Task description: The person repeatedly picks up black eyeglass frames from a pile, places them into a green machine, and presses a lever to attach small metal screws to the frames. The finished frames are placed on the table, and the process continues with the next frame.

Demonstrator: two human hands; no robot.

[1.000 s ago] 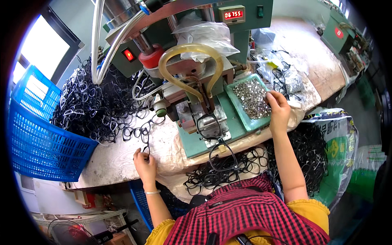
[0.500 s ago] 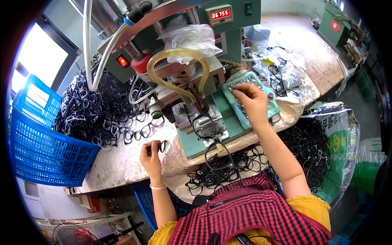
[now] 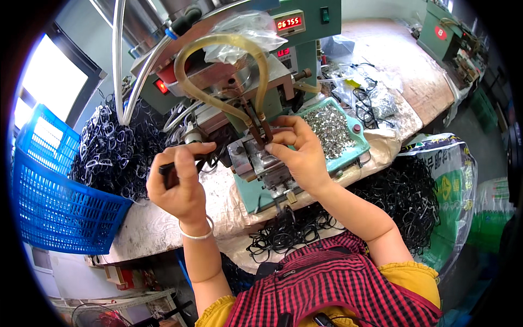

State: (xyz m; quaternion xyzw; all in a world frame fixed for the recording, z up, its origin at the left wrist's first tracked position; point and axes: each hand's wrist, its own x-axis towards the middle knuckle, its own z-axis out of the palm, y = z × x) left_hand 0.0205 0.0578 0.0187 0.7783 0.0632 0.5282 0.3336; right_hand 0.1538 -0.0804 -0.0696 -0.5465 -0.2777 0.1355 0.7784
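Observation:
My left hand (image 3: 177, 182) is closed around a black spectacle frame (image 3: 217, 159), which is partly hidden by my fingers. Its index finger stretches toward the machine beside the knob at the machine's left. At the press machine's metal jig (image 3: 260, 161), my right hand (image 3: 298, 152) has thumb and fingers pinched right under the two copper-coloured electrode tips (image 3: 257, 129). Whatever sits between those fingertips is too small to make out. Just right of that hand is a pale green tray (image 3: 357, 143) full of small shiny metal pieces (image 3: 329, 131).
Black spectacle frames (image 3: 111, 152) are heaped at the left beside blue plastic baskets (image 3: 65, 204). More frames (image 3: 289, 231) lie at the table's front edge, and others fill a printed sack (image 3: 452, 201) at right. A looped yellowish hose (image 3: 261, 54) hangs over the jig.
My right hand has moved from the metal-piece tray left to the jig. My left hand has risen toward the machine with its frame. The frame hanging under the electrodes has left that spot.

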